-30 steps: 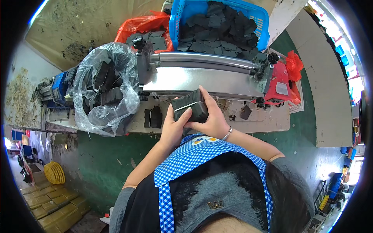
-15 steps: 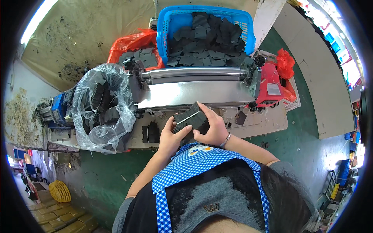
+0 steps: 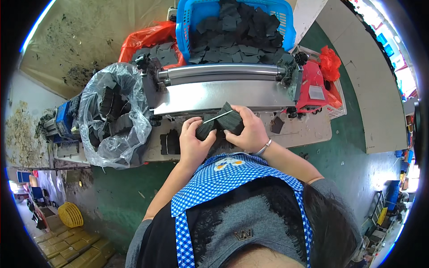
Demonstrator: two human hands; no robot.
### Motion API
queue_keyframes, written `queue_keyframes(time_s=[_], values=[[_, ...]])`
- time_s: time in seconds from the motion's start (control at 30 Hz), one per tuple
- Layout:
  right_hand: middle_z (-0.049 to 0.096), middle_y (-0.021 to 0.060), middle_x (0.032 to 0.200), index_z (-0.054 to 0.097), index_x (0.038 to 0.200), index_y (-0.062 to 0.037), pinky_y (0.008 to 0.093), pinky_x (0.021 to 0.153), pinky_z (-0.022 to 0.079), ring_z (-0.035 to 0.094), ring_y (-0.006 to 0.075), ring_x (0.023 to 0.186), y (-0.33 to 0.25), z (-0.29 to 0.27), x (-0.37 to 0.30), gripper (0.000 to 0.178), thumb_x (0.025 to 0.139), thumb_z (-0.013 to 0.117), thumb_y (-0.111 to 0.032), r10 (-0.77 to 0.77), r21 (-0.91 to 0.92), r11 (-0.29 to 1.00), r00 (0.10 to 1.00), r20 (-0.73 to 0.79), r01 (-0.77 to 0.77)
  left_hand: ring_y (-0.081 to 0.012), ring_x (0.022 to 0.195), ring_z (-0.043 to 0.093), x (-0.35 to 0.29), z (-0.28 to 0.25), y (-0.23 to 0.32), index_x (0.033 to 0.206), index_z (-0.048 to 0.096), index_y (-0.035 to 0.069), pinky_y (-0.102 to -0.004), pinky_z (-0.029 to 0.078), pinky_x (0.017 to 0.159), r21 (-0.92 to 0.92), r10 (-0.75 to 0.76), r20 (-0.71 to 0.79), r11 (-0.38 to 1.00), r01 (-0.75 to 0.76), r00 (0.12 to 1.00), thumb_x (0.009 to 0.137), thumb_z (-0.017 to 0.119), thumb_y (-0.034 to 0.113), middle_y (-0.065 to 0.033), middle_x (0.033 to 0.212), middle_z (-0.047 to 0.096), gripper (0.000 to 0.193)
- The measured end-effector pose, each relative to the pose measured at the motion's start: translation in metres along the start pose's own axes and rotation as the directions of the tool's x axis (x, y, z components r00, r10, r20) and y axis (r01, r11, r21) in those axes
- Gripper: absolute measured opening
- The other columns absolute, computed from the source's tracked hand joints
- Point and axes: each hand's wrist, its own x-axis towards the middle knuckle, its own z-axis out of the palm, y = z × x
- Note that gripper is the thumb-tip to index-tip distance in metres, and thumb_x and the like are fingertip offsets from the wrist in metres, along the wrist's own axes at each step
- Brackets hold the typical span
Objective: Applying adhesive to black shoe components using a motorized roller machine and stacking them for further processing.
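Between my two hands is a bundle of thin black pieces [image 3: 230, 121], with a pale band [image 3: 218, 117] stretched across its top. The bundle is bent apart into two fanned halves, with a gap between them below the band. My left hand [image 3: 194, 139] grips the left half, thumb in front and fingers behind. Around the right half closes my right hand [image 3: 251, 132], its thumb low on the pieces. Both hands are just in front of a machine's metal plate [image 3: 223, 94]. A second banded black bundle [image 3: 170, 142] stands on the table left of my left hand.
Metal rollers [image 3: 219, 70] run behind the plate. Beyond them, a blue basket [image 3: 289, 33] is heaped with black pieces, beside a red bag [image 3: 147, 38]. A clear plastic bag [image 3: 117, 154] of bundles stands left; a red machine housing [image 3: 309, 85] stands right.
The bundle, held together before, is now bent open into two halves under its band. My hands have tilted outward with it. The whole view has shifted slightly.
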Motion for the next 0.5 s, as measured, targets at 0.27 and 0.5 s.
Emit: queue_keyframes(time_s=[0.27,0.5], values=[[0.059,0.0080,0.106,0.050,0.117,-0.0037,0.0290,0.090,0.043,0.056,0.0157,0.099,0.019,-0.044,0.000,0.060,0.061,0.072,-0.005,-0.007,0.537,0.777,0.849,0.528,-0.328,-0.0140,0.075,0.061,-0.015,-0.028,-0.010,0.106,0.059,-0.007,-0.0253,0.049,0.070,-0.658,-0.297,0.555,0.415,0.629,0.777,0.070,0.068,-0.002,-0.0096,0.088,0.064,0.037],[0.059,0.0097,0.109,0.050,0.117,-0.0041,0.0353,0.088,0.046,0.059,0.0215,0.097,0.050,-0.004,-0.004,0.051,0.067,0.061,-0.009,0.117,0.821,0.014,0.816,0.566,-0.571,-0.0210,0.077,0.063,-0.012,-0.015,-0.019,0.103,0.055,-0.005,-0.0309,0.052,0.073,-0.781,-0.176,0.588,0.132,0.611,0.789,0.074,0.061,0.009,-0.0141,0.091,0.064,0.033]])
